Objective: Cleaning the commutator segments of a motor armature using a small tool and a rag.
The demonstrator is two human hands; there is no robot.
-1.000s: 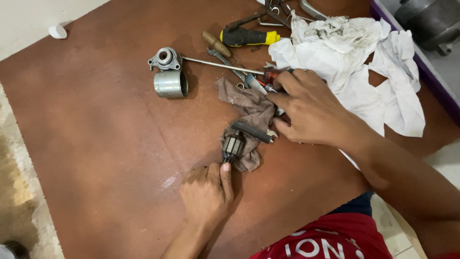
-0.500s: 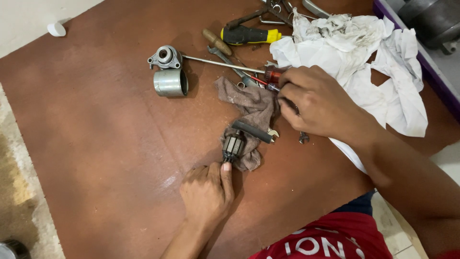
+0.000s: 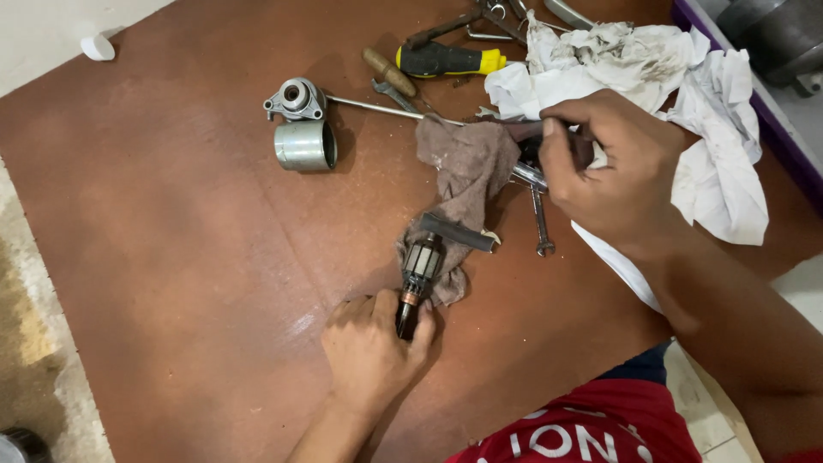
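Fingers [image 3: 411, 319] pinch ribbed motor armature [image 3: 420, 267] on frayed grey rag [image 3: 467, 167].

Motor armature [image 3: 419, 276] lies on rag [image 3: 467, 163], spanner [image 3: 539, 221] right.

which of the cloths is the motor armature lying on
The grey-brown rag, mid-table, under the armature that the left hand holds. The white cloth lies crumpled beyond the right hand.

Loads of bare brown board [image 3: 171, 257] left open on the left, top edge pretty much blocked by a short steel cylinder [image 3: 305, 145], yellow-black screwdriver [image 3: 450, 60], crumpled white rags [image 3: 651, 77], middle crowded by a grey-brown cloth [image 3: 467, 167].
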